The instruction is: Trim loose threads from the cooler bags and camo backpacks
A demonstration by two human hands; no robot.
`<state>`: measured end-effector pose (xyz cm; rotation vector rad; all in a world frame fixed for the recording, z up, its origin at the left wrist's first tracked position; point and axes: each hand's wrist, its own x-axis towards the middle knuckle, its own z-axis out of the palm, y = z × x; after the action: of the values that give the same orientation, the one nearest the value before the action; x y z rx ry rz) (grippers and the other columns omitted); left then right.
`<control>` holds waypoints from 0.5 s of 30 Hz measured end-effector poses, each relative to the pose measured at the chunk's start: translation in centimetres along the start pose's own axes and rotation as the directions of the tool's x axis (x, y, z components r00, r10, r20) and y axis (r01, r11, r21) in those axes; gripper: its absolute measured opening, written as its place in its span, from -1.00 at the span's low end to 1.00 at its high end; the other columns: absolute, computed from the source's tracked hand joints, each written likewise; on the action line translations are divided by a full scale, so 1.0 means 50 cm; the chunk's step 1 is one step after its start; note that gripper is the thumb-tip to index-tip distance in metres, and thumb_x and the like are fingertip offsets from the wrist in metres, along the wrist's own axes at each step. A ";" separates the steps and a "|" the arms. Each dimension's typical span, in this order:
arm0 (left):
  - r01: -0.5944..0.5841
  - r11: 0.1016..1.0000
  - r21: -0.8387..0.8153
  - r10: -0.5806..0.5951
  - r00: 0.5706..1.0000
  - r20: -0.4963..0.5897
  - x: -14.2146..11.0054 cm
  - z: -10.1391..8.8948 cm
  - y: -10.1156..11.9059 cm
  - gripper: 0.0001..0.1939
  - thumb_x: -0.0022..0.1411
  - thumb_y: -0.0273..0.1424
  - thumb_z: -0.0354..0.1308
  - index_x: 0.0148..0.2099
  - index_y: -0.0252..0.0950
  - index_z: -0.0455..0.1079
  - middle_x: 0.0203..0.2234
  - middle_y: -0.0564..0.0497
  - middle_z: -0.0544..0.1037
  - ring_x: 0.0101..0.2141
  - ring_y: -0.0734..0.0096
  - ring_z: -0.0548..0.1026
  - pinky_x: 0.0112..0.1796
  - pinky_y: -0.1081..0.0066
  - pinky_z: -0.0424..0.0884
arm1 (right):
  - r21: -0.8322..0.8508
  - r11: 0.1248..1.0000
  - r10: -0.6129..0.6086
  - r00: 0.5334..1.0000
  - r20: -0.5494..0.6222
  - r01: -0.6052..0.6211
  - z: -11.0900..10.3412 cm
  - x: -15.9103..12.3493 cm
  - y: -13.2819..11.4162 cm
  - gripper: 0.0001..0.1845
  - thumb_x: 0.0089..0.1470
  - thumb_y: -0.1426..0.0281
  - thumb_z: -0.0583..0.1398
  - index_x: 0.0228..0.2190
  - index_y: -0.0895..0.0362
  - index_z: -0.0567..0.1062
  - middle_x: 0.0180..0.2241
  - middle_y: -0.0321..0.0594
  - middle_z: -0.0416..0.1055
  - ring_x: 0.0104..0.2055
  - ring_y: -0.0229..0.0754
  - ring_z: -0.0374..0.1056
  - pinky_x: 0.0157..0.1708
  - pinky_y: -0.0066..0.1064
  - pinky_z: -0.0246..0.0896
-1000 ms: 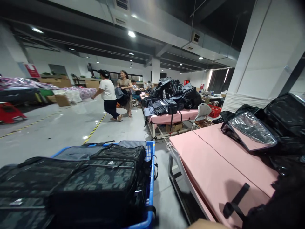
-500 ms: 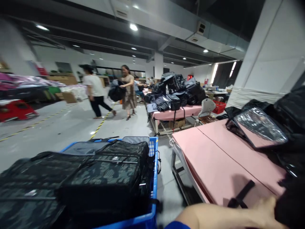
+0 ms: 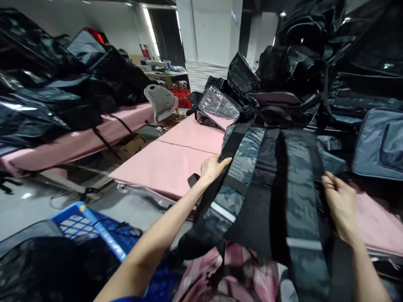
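A black and camouflage backpack (image 3: 266, 184) fills the middle of the view, its two padded shoulder straps and mesh back panel turned up toward me. My left hand (image 3: 214, 167) grips its left edge, thumb on top and fingers partly hidden. On the opposite edge, my right hand (image 3: 340, 203) is closed with its fingers curled round the side. The bag's lower end hangs close to my body, over a pink checked cloth (image 3: 233, 272). Its upper end lies over the pink table (image 3: 176, 157).
More dark bags (image 3: 286, 75) are piled at the table's far right, beside a clear plastic-windowed bag (image 3: 217, 105). A blue crate (image 3: 85, 226) with bags stands at lower left. Another pink table (image 3: 78, 142) bears a heap of bags. A grey chair (image 3: 160, 102) stands between.
The view has swung right, from the crate and walking people toward the pink table. Both hands now show on the backpack; before, only one blurred arm was visible at lower right.
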<state>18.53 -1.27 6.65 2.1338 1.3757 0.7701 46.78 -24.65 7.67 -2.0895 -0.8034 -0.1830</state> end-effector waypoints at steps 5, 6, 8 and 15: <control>0.101 0.986 0.135 -0.107 0.994 0.034 0.024 0.067 -0.036 -0.49 0.17 -0.01 -0.07 -0.06 -0.28 0.37 -0.21 -0.15 0.51 -0.16 0.14 0.44 -0.24 0.36 0.31 | -0.035 0.994 0.104 0.985 0.138 -0.100 0.157 0.065 0.053 -0.53 0.02 0.21 0.03 -0.12 0.19 0.47 -0.14 -0.07 0.44 -0.07 0.05 0.32 -0.09 -0.17 0.19; 0.102 0.985 0.138 -0.108 0.994 0.035 0.030 0.077 -0.041 -0.48 0.17 0.01 -0.08 -0.06 -0.29 0.37 -0.20 -0.16 0.51 -0.15 0.14 0.44 -0.22 0.36 0.31 | -0.035 0.995 0.103 0.985 0.141 -0.099 0.169 0.069 0.064 -0.53 0.01 0.19 0.03 -0.12 0.17 0.47 -0.14 -0.08 0.44 -0.07 0.05 0.33 -0.09 -0.17 0.20; 0.096 0.987 0.126 -0.105 0.993 0.061 0.040 0.086 -0.049 -0.46 0.17 0.01 -0.08 -0.05 -0.30 0.37 -0.19 -0.17 0.50 -0.14 0.14 0.43 -0.20 0.35 0.30 | -0.032 0.995 0.095 0.986 0.140 -0.092 0.174 0.069 0.080 -0.51 0.01 0.16 0.04 -0.11 0.16 0.47 -0.13 -0.09 0.44 -0.06 0.04 0.32 -0.09 -0.21 0.19; -0.055 0.994 -0.097 0.055 0.998 0.000 -0.017 0.005 -0.101 -0.55 0.18 -0.27 0.02 0.07 -0.40 0.27 -0.19 -0.14 0.48 -0.24 0.33 0.45 -0.22 0.41 0.32 | 0.047 0.998 0.026 0.991 0.128 -0.032 0.129 0.074 0.090 -0.48 -0.02 0.14 0.07 -0.15 0.26 0.46 -0.22 -0.02 0.46 -0.18 -0.02 0.38 -0.24 -0.31 0.25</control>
<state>15.15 -0.17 2.98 2.1038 1.2564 0.8374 51.38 -19.76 2.13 -2.0816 -0.8441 -0.0143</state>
